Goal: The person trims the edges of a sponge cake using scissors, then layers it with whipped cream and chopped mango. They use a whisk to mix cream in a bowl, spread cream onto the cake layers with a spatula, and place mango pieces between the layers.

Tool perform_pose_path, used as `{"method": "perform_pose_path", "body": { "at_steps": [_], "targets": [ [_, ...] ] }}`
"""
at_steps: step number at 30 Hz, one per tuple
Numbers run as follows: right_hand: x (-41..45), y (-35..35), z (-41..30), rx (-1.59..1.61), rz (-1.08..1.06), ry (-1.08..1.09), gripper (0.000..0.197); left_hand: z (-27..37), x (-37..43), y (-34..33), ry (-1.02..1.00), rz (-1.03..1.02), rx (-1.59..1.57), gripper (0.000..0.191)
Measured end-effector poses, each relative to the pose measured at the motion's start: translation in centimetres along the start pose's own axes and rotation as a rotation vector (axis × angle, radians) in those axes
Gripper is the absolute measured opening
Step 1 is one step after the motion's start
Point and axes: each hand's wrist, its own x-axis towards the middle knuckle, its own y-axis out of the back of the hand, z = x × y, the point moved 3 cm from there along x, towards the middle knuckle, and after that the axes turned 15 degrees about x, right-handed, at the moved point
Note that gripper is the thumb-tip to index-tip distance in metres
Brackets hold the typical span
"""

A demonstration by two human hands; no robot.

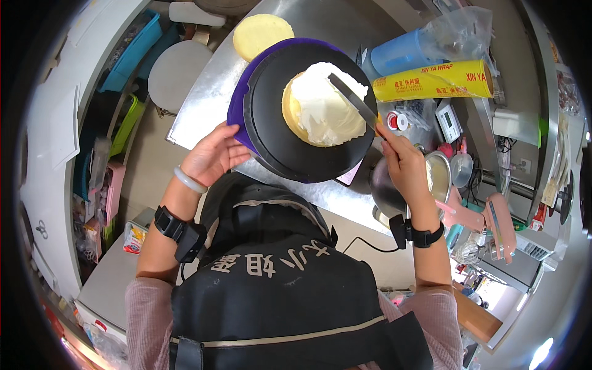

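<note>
A round sponge cake layer (289,119) lies on a black turntable plate (266,99), with a purple piece (237,104) showing beneath the plate at the left. White cream (319,99) is heaped unevenly over most of the layer, leaving the sponge bare along its left edge. My right hand (404,164) grips the handle of an icing spatula (354,98), whose blade lies across the cream. My left hand (219,150) is at the plate's left side, thumb against the purple rim and fingers apart. Another sponge round (263,37) rests beyond the turntable.
The steel table (203,99) carries a yellow cling-film roll (434,81), a blue pitcher (395,52) and a digital scale (447,121) at the right. A metal bowl (384,185) and a pink stand mixer (467,215) are near my right forearm. A round stool (178,76) stands left.
</note>
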Motion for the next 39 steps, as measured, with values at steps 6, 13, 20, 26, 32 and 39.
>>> {"method": "perform_pose_path", "body": {
  "at_steps": [6, 13, 20, 26, 32, 39],
  "targets": [
    [-1.4, -0.4, -1.5, -0.068, -0.183, 0.045, 0.032, -0.5, 0.2, 0.8, -0.051, 0.045, -0.101, 0.029],
    [-1.4, -1.8, -1.8, 0.075, -0.17, 0.068, 0.033, -1.1, 0.4, 0.8, 0.015, -0.067, 0.007, 0.037],
    [-0.8, -1.9, -1.2, 0.208, -0.04, 0.124, 0.034, -1.7, 0.2, 0.3, 0.117, -0.093, 0.037, 0.038],
    [-2.8, 0.9, -1.8, -0.013, -0.066, 0.063, 0.036, -0.1, -0.5, 0.7, -0.014, 0.029, -0.002, 0.04],
    [-2.1, -2.5, -2.8, -0.392, 0.029, 0.166, 0.04, -0.5, -0.2, 0.3, 0.021, -0.008, 0.045, 0.045],
    [-2.1, -2.6, -3.2, 0.042, -0.011, 0.027, 0.035, 0.6, -0.3, -0.1, 0.052, -0.082, 0.038, 0.048]
  ]
}}
